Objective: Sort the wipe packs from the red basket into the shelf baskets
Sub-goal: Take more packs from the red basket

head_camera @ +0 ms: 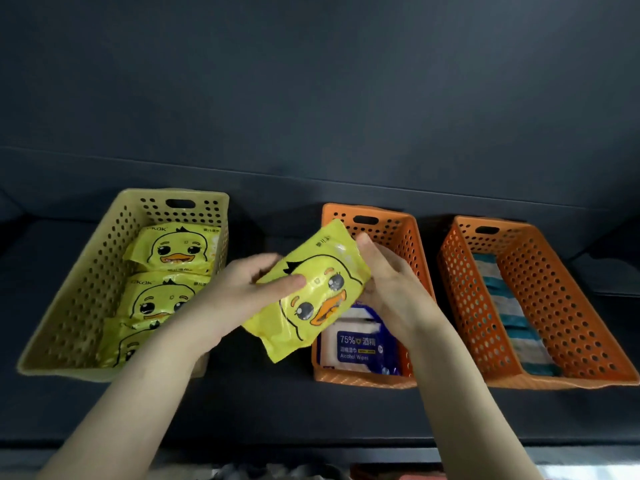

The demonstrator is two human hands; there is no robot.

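Both hands hold a yellow duck wipe pack tilted in the air between the yellow basket and the middle orange basket. My left hand grips its left side, thumb on the front. My right hand holds its right edge from behind. The yellow basket contains three duck packs. A blue alcohol wipe pack lies in the middle orange basket. The right orange basket holds several teal-and-white packs.
The three baskets stand in a row on a dark shelf with a dark back wall. Along the bottom edge, below the shelf front, a strip of red shows; what it belongs to is hidden.
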